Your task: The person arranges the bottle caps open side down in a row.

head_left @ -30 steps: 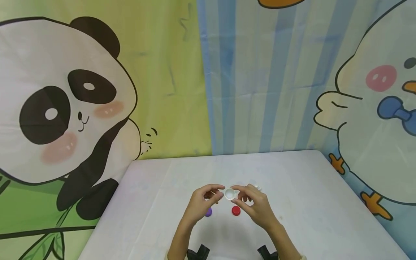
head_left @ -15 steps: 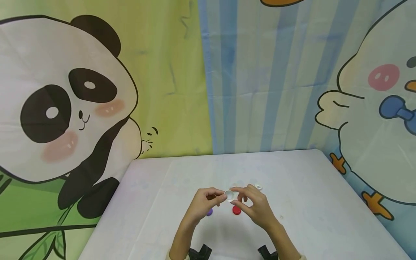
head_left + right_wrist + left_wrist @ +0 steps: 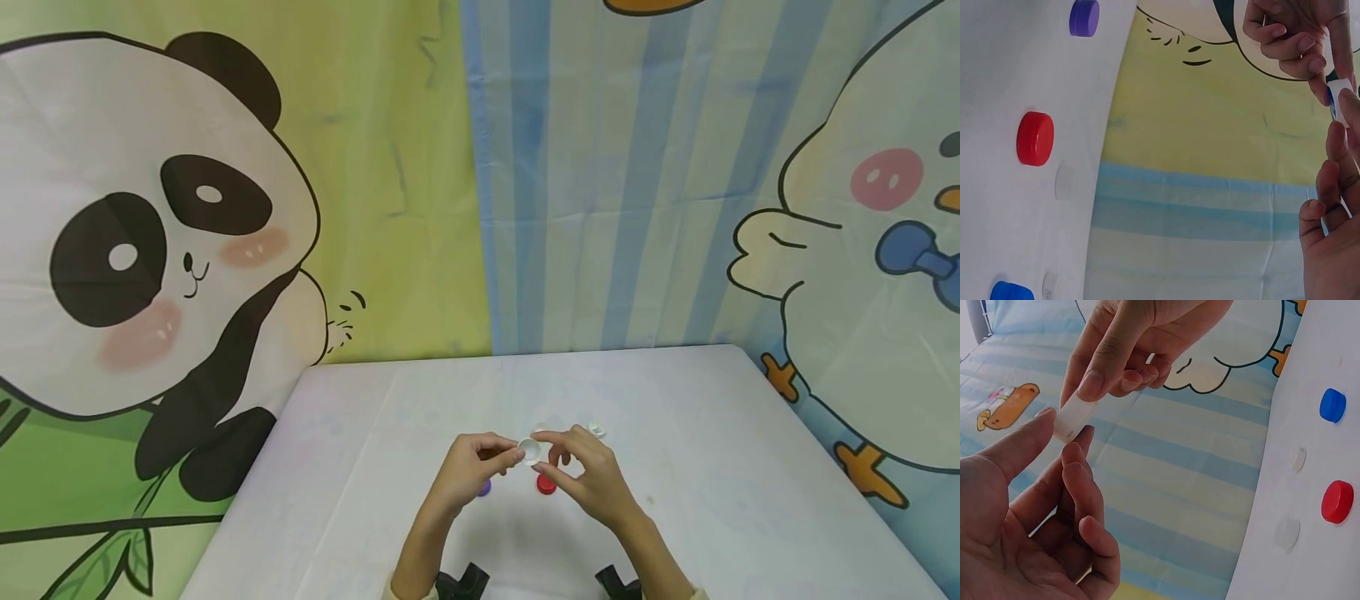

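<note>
Nearest you, two black wrist mounts point(image 3: 462, 582), hard-edged, one per arm. Next, your left hand point(image 3: 480, 467): thumb and index fingertip nearly together, pinching one side of the white cap point(image 3: 529, 452); other fingers curled loosely. Your right hand point(image 3: 588, 467) pinches the same cap from the other side, thumb and index spread only to its width. Cap is held up between both hands, above the table: short, round, matte plastic look; a bit of blue shows at its face in the right wrist view.

On the table below, three coloured caps in a row left to right: one purple cap point(image 3: 484, 488), one red cap point(image 3: 547, 484), one blue cap point(image 3: 1333, 405), smooth, squat cylinders. Just beyond them, two pale discs point(image 3: 1297, 459), translucent, thin.

White table point(image 3: 735, 500) has faint fold lines; you get wide room either side of your arms, straight far edge, rounded far-right corner. Behind, creased fabric backdrop point(image 3: 405, 192): one panda, one chick, printed.
</note>
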{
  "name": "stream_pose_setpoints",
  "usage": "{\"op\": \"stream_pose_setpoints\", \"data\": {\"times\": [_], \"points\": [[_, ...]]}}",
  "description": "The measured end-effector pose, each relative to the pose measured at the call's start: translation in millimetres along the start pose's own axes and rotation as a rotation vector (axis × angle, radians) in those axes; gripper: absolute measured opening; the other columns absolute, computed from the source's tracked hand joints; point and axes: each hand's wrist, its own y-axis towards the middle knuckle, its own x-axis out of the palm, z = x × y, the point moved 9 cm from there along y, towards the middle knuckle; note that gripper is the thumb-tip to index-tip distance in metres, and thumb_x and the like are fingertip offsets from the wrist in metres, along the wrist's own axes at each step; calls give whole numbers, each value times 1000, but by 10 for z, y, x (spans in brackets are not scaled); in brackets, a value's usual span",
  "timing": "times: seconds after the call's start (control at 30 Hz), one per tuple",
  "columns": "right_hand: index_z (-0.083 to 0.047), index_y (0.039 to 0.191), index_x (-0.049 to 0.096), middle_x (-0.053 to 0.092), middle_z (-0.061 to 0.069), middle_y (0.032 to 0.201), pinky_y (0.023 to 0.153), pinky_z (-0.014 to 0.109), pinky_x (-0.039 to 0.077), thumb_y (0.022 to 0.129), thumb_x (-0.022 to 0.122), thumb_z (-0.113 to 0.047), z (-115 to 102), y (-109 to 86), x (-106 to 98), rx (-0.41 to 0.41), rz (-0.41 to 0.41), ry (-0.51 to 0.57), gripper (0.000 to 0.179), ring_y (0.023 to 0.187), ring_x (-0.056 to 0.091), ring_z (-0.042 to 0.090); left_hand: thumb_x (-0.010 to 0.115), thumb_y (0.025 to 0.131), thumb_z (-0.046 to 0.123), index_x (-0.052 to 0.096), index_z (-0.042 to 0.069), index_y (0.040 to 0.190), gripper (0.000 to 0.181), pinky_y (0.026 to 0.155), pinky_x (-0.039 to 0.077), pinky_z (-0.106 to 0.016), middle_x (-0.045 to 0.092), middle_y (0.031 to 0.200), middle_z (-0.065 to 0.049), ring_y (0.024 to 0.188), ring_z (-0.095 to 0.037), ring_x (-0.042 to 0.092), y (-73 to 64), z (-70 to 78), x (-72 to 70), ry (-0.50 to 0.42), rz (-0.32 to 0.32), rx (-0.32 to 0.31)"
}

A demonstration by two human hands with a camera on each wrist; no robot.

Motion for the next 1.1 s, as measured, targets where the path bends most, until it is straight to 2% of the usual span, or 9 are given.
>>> {"op": "stream_pose_setpoints", "data": {"times": [0.13, 0.23, 0.4, 0.53, 0.6, 0.77, 0.87, 1.0, 1.1], "points": [[-15, 109, 62, 51, -12, 72, 56, 10, 34, 72, 74, -13, 25, -2, 16, 25, -10, -1, 39, 67, 45, 6, 67, 79, 32, 71, 14, 89, 21, 59, 46, -27, 65, 82, 0, 71, -13, 56, 2, 30, -41, 32, 19, -1], [-14, 112, 61, 51, -12, 72, 56, 12, 35, 73, 74, -16, 58, -7, 35, 61, -29, -9, 41, 67, 46, 5, 68, 79, 27, 71, 12, 88, 17, 62, 47, -27, 66, 83, 0, 72, -12, 56, -28, 175, -107, 64, 53, 34], [-15, 111, 62, 53, -13, 72, 55, 16, 38, 75, 73, -18, 92, -18, 57, 112, -52, 7, 38, 68, 47, 5, 69, 78, 21, 71, 10, 87, 14, 59, 45, -25, 63, 76, 1, 66, -11, 53, -102, 490, -211, 143, 126, 138], [-17, 104, 65, 53, -12, 73, 55, 18, 40, 76, 71, -19, 125, -33, 95, 155, -75, 73, 29, 69, 50, 9, 70, 77, 17, 70, 8, 88, 14, 56, 44, -26, 62, 72, 1, 64, -11, 52, -145, 651, -249, 209, 177, 254], [-18, 102, 65, 53, -12, 73, 55, 20, 40, 76, 71, -19, 160, -48, 129, 196, -97, 107, 26, 69, 50, 8, 70, 77, 15, 70, 7, 89, 15, 55, 43, -25, 62, 71, 0, 64, -10, 53, -162, 701, -249, 234, 189, 333], [-15, 103, 65, 54, -8, 75, 58, 23, 40, 78, 69, -14, 255, -90, 196, 320, -154, 200, 26, 70, 49, 6, 70, 77, 18, 70, 9, 93, 18, 54, 43, -23, 62, 73, 4, 67, -6, 54, -151, 656, -211, 309, 180, 547], [-10, 106, 63, 56, -5, 78, 62, 24, 43, 81, 65, -10, 294, -109, 212, 399, -183, 277, 25, 73, 51, 8, 70, 77, 22, 69, 14, 97, 21, 54, 42, -20, 62, 74, 8, 68, -3, 54, -156, 624, -182, 353, 173, 651], [-7, 108, 62, 60, -2, 81, 70, 26, 47, 87, 58, -11, 321, -115, 223, 482, -209, 371, 22, 77, 55, 9, 70, 77, 23, 69, 18, 99, 23, 57, 40, -15, 61, 73, 12, 69, -1, 53, -199, 666, -141, 397, 172, 743], [-8, 106, 62, 61, 0, 80, 75, 29, 47, 89, 55, -12, 301, -94, 226, 490, -216, 410, 19, 80, 56, 12, 70, 77, 23, 69, 18, 99, 23, 58, 39, -14, 63, 74, 12, 68, 0, 52, -220, 689, -113, 410, 166, 772]]}}
